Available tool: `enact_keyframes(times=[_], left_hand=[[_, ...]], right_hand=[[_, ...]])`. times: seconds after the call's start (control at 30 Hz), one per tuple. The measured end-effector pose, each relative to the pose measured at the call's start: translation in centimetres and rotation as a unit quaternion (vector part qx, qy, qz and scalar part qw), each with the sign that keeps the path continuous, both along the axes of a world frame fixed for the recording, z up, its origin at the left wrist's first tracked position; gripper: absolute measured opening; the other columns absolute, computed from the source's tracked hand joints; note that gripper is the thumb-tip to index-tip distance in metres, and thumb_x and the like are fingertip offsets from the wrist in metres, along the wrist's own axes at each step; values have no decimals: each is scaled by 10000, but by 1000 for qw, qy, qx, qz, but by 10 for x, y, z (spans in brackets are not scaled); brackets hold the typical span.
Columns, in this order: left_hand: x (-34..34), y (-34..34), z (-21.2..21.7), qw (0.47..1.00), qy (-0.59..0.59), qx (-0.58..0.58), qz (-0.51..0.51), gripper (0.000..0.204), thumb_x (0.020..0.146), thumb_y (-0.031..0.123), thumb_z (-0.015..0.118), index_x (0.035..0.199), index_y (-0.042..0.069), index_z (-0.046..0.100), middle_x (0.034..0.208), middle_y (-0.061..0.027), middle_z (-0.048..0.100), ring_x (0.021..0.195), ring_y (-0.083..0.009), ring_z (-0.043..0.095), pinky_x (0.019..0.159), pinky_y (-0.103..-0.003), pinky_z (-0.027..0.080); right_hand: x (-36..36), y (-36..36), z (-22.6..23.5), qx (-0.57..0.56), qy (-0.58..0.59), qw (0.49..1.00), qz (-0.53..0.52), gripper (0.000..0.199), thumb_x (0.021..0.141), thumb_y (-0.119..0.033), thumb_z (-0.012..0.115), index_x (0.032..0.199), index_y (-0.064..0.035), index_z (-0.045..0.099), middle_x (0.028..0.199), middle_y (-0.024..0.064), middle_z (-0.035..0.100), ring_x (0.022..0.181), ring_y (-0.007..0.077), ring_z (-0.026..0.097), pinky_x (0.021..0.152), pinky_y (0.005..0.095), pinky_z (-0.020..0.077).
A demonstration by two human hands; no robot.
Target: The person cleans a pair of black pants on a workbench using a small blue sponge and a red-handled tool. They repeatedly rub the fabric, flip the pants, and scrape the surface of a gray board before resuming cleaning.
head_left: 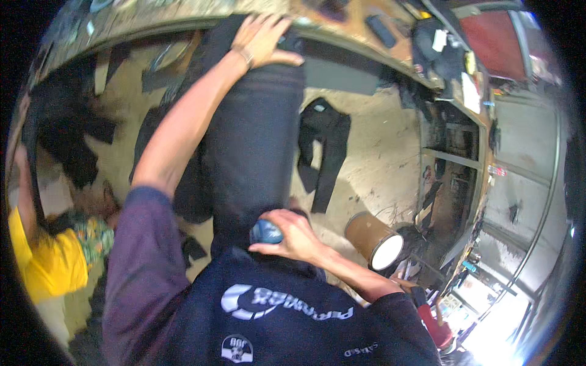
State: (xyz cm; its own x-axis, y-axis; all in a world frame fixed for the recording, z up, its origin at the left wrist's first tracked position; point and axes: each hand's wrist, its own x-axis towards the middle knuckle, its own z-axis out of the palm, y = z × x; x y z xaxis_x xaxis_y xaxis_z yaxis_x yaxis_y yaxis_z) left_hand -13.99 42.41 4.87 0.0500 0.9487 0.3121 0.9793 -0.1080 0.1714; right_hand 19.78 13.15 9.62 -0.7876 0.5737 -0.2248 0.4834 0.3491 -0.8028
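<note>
Dark cloth (251, 140) lies long, smooth between both hands (261, 41) (294, 236).

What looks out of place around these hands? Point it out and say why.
A black garment, apparently trousers, lies on the floor, to the right of the dark cloth under the left hand. It looks odd lying loose down there rather than on the wooden workbench, though it may belong there.

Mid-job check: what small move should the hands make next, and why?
Probably slide the right hand, with its blue object, forward along the black cloth: it sits by the near end, while the left hand rests spread at the far end.
</note>
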Motion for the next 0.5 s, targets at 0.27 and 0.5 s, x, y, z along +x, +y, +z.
enact_keyframes(times=[0.27,0.5], left_hand=[[70,-209,15,939,-198,20,279,834,952,389,812,1583,-5,437,1668,-286,379,1533,-464,380,1263,-533,320],[208,-449,3,685,-435,-194,551,526,1082,277,648,1413,-119,546,1272,-275,696,1171,-351,672,1042,-436,508]], right_hand=[[66,461,-11,356,10,879,-316,650,839,-530,895,1195,-24,697,1065,204,748,960,374,704,868,502,549],[87,692,-51,430,-298,793,-312,835,904,-721,722,1450,-97,619,1312,257,683,1239,459,630,1058,615,495]])
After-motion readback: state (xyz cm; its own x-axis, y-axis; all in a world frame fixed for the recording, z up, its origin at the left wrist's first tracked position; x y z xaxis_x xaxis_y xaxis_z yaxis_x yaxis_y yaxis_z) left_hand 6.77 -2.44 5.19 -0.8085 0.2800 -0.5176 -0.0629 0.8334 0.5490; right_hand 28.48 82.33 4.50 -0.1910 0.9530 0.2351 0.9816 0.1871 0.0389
